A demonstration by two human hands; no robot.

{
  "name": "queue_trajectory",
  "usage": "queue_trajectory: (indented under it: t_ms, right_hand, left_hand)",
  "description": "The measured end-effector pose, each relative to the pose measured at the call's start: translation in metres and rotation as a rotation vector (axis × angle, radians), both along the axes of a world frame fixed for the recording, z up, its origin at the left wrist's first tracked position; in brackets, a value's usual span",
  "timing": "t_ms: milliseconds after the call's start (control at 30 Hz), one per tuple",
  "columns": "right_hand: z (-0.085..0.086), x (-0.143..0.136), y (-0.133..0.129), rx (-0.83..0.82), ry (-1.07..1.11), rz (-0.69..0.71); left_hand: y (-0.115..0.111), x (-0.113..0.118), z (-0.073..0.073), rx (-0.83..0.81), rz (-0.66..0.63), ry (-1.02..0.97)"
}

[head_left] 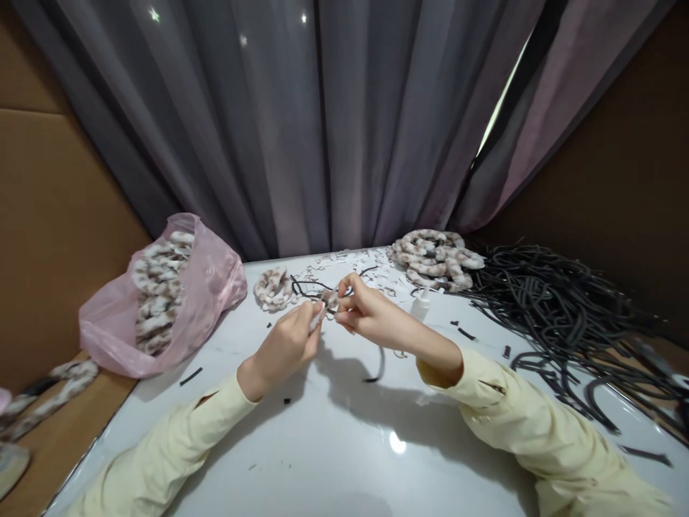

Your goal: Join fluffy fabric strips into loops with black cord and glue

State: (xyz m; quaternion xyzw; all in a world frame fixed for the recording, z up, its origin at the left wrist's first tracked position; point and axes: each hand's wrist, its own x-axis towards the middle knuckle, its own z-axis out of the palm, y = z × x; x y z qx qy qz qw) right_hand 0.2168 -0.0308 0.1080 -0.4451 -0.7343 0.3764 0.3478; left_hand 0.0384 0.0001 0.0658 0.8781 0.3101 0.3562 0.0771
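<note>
Near the middle of the white table, my left hand (pixel 288 341) and my right hand (pixel 371 312) are close together, both pinched. Between their fingertips is a small piece of brown-and-white fluffy cord (pixel 331 298), with something dark and a small pale or shiny part at it. The fingers hide much of it. Behind my left hand lies a coiled fluffy ring (pixel 273 289), and a black cord (pixel 306 289) runs from beside it toward my fingertips. Past my hands, many small metal rings and clasps (pixel 344 264) are scattered on the table.
A pink plastic bag (pixel 218 276) of fluffy cords stands at left. At back right are a pile of fluffy rings (pixel 436 255) and a large heap of black cords (pixel 565 309). A small clear bottle (pixel 421 305) stands behind my right forearm. Grey curtains (pixel 291 129) hang behind.
</note>
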Motion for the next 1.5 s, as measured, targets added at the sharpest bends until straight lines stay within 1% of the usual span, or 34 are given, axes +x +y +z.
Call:
queue_trajectory:
  t_ms: [100, 167, 267, 333, 433, 567, 667, 767, 800, 833, 867, 967, 1000, 1033, 1067, 1133, 1200, 1267, 1300, 1367, 1433, 1500]
  right_hand:
    - [0.003, 0.007, -0.002, 0.166, -0.187, 0.039]
    - [0.006, 0.011, -0.003, 0.209, -0.241, 0.078]
    - [0.012, 0.015, -0.002, 0.179, -0.218, 0.128]
    - [0.015, 0.017, 0.0, 0.145, -0.186, 0.173]
    - [0.017, 0.019, 0.002, 0.144, -0.203, 0.253]
    - [0.016, 0.023, 0.007, 0.175, -0.252, 0.362]
    - [0.016, 0.026, 0.01, 0.176, -0.253, 0.429]
    - [0.015, 0.026, 0.013, 0.18, -0.286, 0.443]
    - [0.015, 0.026, 0.013, 0.192, -0.306, 0.421]
    - [0.015, 0.025, 0.013, 0.225, -0.326, 0.37]
    - [0.014, 0.023, 0.013, 0.281, -0.341, 0.287]
    - [0.012, 0.017, 0.009, 0.482, -0.309, -0.065]
    - [0.011, 0.015, 0.007, 0.51, -0.269, -0.164]
    - [0.011, 0.013, 0.005, 0.504, -0.222, -0.233]
    - [0.012, 0.011, 0.002, 0.467, -0.177, -0.272]
    - [0.012, 0.007, -0.002, 0.33, -0.123, -0.27]
    - [0.012, 0.003, -0.006, 0.161, -0.135, -0.206]
    - [0.01, -0.001, -0.006, 0.023, -0.169, -0.147]
    - [0.008, -0.003, -0.006, -0.028, -0.174, -0.13]
    - [0.003, -0.007, -0.004, -0.121, -0.143, -0.115]
    - [-0.004, -0.011, -0.002, -0.222, -0.062, -0.099]
    - [-0.01, -0.014, 0.001, -0.312, 0.043, -0.068]
  left_hand:
    - [-0.002, 0.001, 0.003, 0.05, -0.098, 0.156]
    - [-0.004, 0.0, 0.007, 0.053, -0.195, 0.233]
    - [-0.007, -0.003, 0.014, 0.05, -0.358, 0.266]
    - [-0.008, -0.005, 0.018, 0.079, -0.42, 0.254]
    - [-0.01, -0.006, 0.019, 0.146, -0.435, 0.229]
    - [-0.009, -0.006, 0.015, 0.219, -0.44, 0.164]
    - [-0.006, -0.006, 0.009, 0.225, -0.467, 0.137]
    - [-0.007, -0.004, 0.004, 0.207, -0.515, 0.093]
    - [-0.008, -0.003, 0.003, 0.167, -0.5, 0.053]
    - [-0.01, -0.001, 0.003, 0.09, -0.457, 0.0]
    - [-0.012, 0.001, 0.003, -0.029, -0.387, -0.057]
    - [-0.014, 0.009, 0.008, -0.495, -0.133, -0.253]
    - [-0.014, 0.012, 0.01, -0.636, -0.081, -0.332]
    - [-0.012, 0.014, 0.012, -0.761, -0.056, -0.415]
    - [-0.009, 0.016, 0.013, -0.879, -0.053, -0.498]
    - [-0.003, 0.018, 0.013, -1.113, -0.09, -0.637]
    - [0.003, 0.017, 0.011, -1.352, -0.11, -0.744]
    - [0.008, 0.015, 0.009, -1.537, -0.1, -0.814]
    - [0.01, 0.013, 0.009, -1.6, -0.097, -0.847]
    - [0.012, 0.011, 0.009, -1.653, -0.104, -0.904]
    - [0.012, 0.01, 0.009, -1.649, -0.121, -0.951]
    - [0.011, 0.009, 0.011, -1.58, -0.139, -0.958]
